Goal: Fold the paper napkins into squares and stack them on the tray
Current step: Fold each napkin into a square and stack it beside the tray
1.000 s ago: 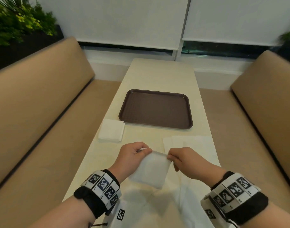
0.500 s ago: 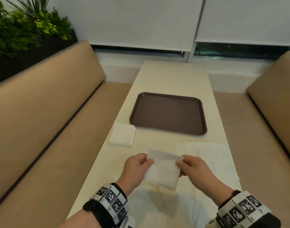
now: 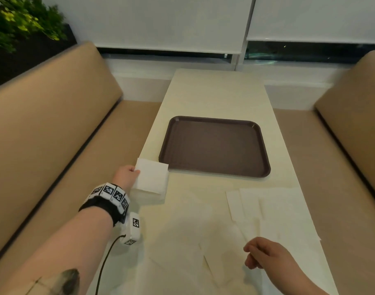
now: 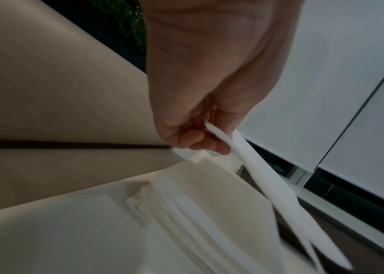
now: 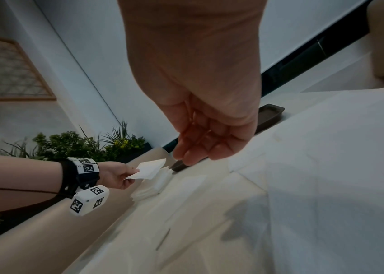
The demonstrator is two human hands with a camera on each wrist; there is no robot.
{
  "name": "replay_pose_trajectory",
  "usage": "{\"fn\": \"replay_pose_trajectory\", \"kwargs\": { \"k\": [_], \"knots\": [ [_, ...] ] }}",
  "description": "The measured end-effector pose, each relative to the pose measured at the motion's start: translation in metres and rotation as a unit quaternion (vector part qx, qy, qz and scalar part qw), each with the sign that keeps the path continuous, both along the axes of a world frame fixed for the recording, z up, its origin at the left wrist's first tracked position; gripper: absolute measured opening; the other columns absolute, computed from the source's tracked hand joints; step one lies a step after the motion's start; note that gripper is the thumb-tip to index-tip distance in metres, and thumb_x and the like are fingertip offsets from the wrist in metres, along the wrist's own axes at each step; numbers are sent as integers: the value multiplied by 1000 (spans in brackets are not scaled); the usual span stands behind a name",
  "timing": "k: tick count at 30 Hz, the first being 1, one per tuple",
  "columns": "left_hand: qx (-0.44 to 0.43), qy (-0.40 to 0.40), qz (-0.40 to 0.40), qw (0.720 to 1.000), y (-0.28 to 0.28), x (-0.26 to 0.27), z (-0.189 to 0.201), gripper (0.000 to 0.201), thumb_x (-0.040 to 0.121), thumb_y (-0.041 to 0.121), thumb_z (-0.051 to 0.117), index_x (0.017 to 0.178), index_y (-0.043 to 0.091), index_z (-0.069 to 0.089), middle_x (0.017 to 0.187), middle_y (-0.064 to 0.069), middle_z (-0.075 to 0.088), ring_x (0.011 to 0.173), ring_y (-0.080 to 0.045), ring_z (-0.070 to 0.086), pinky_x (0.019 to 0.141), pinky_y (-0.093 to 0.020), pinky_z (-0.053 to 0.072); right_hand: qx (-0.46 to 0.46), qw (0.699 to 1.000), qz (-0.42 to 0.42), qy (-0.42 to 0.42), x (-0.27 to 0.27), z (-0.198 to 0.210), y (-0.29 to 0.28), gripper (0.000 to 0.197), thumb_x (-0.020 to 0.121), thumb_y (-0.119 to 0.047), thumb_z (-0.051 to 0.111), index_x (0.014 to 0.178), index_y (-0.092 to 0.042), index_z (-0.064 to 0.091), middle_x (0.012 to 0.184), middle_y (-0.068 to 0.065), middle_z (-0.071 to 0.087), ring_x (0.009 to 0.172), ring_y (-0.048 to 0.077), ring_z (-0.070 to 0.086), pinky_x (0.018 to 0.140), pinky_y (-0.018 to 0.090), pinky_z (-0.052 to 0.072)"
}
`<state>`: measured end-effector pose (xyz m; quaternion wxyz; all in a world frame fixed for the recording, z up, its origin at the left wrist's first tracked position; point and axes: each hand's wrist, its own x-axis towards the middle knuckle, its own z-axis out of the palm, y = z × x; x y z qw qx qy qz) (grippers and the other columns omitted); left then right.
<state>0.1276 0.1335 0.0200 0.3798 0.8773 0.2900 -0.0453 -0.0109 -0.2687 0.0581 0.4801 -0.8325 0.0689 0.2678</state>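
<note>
My left hand point(image 3: 127, 175) pinches a folded white napkin square point(image 3: 152, 175) by its left edge, holding it just above the stack of folded napkins point(image 3: 149, 191) at the table's left edge, beside the tray's near left corner. The left wrist view shows the folded napkin point(image 4: 268, 185) edge-on between thumb and fingers, over the stack point(image 4: 198, 213). The brown tray point(image 3: 214, 145) lies bare in the middle of the table. My right hand point(image 3: 265, 252) hovers with loosely curled fingers, holding nothing, over unfolded napkins point(image 3: 271, 211) at the near right.
The cream table point(image 3: 216, 92) runs between two tan bench seats point(image 3: 44, 128). More flat white napkin sheets point(image 3: 178, 252) lie near me. A planter with green plants point(image 3: 16, 20) stands behind the left bench; window blinds close the far end.
The right hand let go of the folded napkin and dropped back to the near right. The left hand carried the napkin left and forward, over the stack beside the tray.
</note>
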Motion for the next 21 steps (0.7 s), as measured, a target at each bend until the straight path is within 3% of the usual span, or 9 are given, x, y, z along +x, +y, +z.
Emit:
{"fn": "replay_pose_trajectory", "kwargs": {
  "k": [5,8,11,16,21],
  "knots": [
    [75,32,-1,997,8,10,-19,25,91,13,56,67,10,51,78,-13,56,79,-29,51,73,-34,40,-3,1000,-14,7,3,-4,-3,21,91,-3,52,79,-10,68,66,4,72,60,7,63,70,22,47],
    [103,28,7,994,5,11,-21,10,89,16,61,83,8,58,83,-10,57,84,-29,53,77,-34,43,-2,1000,-13,8,6,-5,1,21,91,-4,53,79,-11,68,66,4,71,61,8,63,71,23,48],
    [96,13,28,995,2,12,-21,13,86,16,66,92,5,62,87,-9,60,88,-31,57,78,-33,44,-5,1000,-4,7,8,-4,6,20,92,-6,53,80,-12,68,67,3,72,62,7,64,71,20,48],
    [85,19,48,995,1,11,-22,14,83,13,68,94,5,63,99,-15,66,95,-35,61,80,-35,46,-9,1000,8,7,11,-3,12,20,93,-7,52,82,-12,67,69,1,72,62,6,64,64,13,46],
    [82,13,69,994,1,4,-21,15,81,17,69,87,8,59,95,-16,67,93,-35,61,78,-36,49,-12,1000,15,4,11,-3,13,20,93,-7,52,83,-13,68,69,0,72,62,4,64,64,11,46]
  ]
}}
